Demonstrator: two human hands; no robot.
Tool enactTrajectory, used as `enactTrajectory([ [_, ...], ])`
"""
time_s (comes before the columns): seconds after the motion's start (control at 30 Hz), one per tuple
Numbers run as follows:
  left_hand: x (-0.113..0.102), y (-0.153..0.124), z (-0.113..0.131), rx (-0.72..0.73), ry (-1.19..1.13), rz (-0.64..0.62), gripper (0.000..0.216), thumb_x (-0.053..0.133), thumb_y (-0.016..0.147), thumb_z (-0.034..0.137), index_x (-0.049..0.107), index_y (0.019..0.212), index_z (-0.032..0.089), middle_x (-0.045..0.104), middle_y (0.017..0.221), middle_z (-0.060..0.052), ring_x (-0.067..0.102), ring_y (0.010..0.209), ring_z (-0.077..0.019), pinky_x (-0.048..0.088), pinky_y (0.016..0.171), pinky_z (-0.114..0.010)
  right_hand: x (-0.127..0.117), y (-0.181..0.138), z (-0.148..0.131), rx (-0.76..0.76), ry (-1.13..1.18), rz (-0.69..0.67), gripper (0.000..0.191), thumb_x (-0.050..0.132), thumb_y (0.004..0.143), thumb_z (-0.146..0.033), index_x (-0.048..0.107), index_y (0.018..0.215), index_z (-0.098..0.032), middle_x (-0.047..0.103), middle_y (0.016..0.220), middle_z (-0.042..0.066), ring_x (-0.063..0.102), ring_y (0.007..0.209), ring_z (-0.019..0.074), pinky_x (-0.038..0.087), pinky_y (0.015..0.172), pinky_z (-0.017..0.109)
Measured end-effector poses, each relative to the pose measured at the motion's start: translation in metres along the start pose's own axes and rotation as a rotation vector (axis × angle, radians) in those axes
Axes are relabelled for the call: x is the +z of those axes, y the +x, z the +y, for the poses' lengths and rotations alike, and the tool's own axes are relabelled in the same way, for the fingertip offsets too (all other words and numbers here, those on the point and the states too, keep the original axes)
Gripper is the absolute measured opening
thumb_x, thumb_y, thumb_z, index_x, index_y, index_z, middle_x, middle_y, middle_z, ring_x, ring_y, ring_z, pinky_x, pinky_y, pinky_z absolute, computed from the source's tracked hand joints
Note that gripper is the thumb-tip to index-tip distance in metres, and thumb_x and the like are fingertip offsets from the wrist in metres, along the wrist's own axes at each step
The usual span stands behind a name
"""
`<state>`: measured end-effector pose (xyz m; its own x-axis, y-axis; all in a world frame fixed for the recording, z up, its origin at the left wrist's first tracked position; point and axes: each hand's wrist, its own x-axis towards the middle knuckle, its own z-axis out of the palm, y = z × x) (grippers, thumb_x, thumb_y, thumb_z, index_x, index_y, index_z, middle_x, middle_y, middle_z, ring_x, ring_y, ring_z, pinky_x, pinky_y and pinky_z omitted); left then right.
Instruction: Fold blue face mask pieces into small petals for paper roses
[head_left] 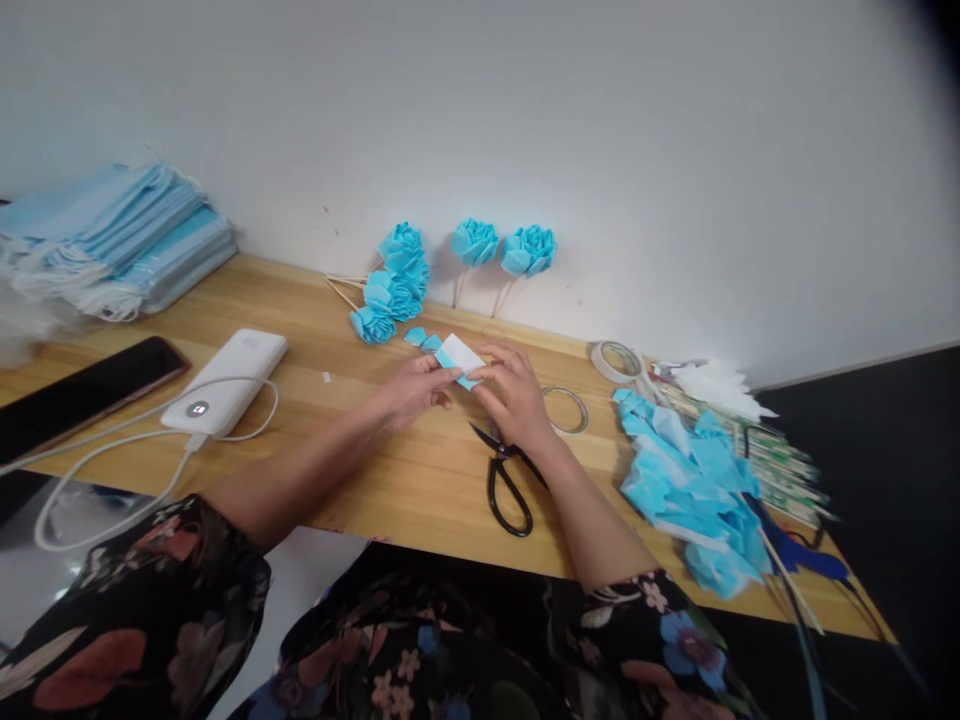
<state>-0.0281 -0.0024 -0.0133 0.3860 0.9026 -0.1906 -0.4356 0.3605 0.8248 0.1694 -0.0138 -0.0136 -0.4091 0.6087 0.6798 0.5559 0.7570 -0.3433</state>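
Both hands pinch a small blue and white piece of mask fabric (459,358) just above the wooden table (360,470). My left hand (414,388) grips its left edge with closed fingers. My right hand (516,395) grips its right edge. Black scissors (504,478) lie on the table under my right wrist. Two small blue cut pieces (421,339) lie just behind the hands.
Several blue fabric roses on sticks (405,275) lean against the wall. A stack of face masks (120,240), a phone (82,392) and a white power bank (229,380) with cable are at left. Tape rolls (616,362), blue scraps (694,490) and skewers (787,470) are at right.
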Motion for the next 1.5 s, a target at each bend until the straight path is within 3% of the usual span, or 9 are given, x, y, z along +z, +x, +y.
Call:
enactTrajectory([
  [0.17,0.001,0.0,-0.002,0.024,0.022,-0.032,0.042,0.095,0.058,0.031,0.074,0.089,0.013,0.073,0.087,-0.005,0.064,0.075,-0.0132,0.05,0.055,-0.02,0.003,-0.002,-0.003,0.178,0.147,0.039,0.006,0.064,0.093,-0.027,0.07,0.095,-0.025,0.069,0.124,0.008,0.063,0.119,0.0248,0.049,0.104,0.047],
  [0.37,0.001,-0.001,-0.002,0.046,0.091,-0.096,0.047,0.093,0.061,0.041,0.072,0.093,0.013,0.074,0.094,-0.008,0.07,0.085,-0.0191,0.054,0.059,-0.023,0.005,-0.001,-0.009,0.406,0.313,0.05,0.009,0.065,0.09,-0.032,0.068,0.088,-0.023,0.074,0.101,0.005,0.07,0.096,0.0207,0.055,0.089,0.037],
  [0.5,0.0,0.002,-0.006,0.073,0.137,-0.102,0.048,0.094,0.059,0.038,0.07,0.093,0.013,0.075,0.094,-0.007,0.071,0.084,-0.0193,0.054,0.061,-0.024,0.005,0.0,-0.013,0.508,0.346,0.054,0.011,0.066,0.088,-0.033,0.067,0.09,-0.023,0.074,0.093,0.004,0.07,0.09,0.0205,0.056,0.087,0.037],
  [0.73,0.0,0.001,-0.006,0.096,0.243,-0.027,0.041,0.087,0.067,0.034,0.068,0.096,0.013,0.076,0.099,-0.01,0.073,0.084,-0.0205,0.054,0.061,-0.025,0.007,-0.001,-0.012,0.513,0.375,0.074,0.036,0.069,0.083,-0.033,0.064,0.118,-0.024,0.074,0.102,0.003,0.07,0.092,0.0197,0.058,0.088,0.037],
  [0.97,0.002,0.002,-0.004,0.153,0.399,-0.041,0.041,0.087,0.062,0.037,0.067,0.09,0.013,0.074,0.078,-0.005,0.07,0.073,-0.0185,0.053,0.058,-0.025,0.008,0.0,-0.011,0.503,0.401,0.061,0.044,0.068,0.083,-0.029,0.061,0.126,-0.026,0.068,0.088,-0.001,0.065,0.079,0.0159,0.055,0.083,0.034],
  [1.2,0.002,0.001,-0.004,0.244,0.343,0.077,0.054,0.084,0.066,0.037,0.067,0.111,0.012,0.07,0.07,-0.001,0.067,0.066,-0.0161,0.051,0.06,-0.025,0.012,0.001,-0.013,0.543,0.53,0.06,0.059,0.066,0.083,-0.03,0.052,0.14,-0.027,0.064,0.084,-0.002,0.061,0.078,0.0162,0.053,0.08,0.033],
  [1.33,0.004,0.0,-0.002,0.272,0.279,0.068,0.054,0.084,0.065,0.032,0.067,0.112,0.012,0.07,0.075,0.0,0.064,0.067,-0.0126,0.05,0.06,-0.023,0.013,0.0,-0.012,0.59,0.617,0.066,0.066,0.067,0.083,-0.032,0.046,0.146,-0.027,0.064,0.087,-0.001,0.062,0.081,0.0173,0.052,0.081,0.034],
  [1.5,0.005,-0.001,-0.004,0.157,0.26,-0.025,0.04,0.085,0.065,0.039,0.069,0.091,0.013,0.066,0.071,0.0,0.058,0.063,-0.01,0.048,0.058,-0.022,0.014,0.001,-0.011,0.627,0.685,0.08,0.07,0.07,0.082,-0.04,0.045,0.146,-0.027,0.066,0.09,0.001,0.064,0.083,0.0189,0.054,0.084,0.036],
])
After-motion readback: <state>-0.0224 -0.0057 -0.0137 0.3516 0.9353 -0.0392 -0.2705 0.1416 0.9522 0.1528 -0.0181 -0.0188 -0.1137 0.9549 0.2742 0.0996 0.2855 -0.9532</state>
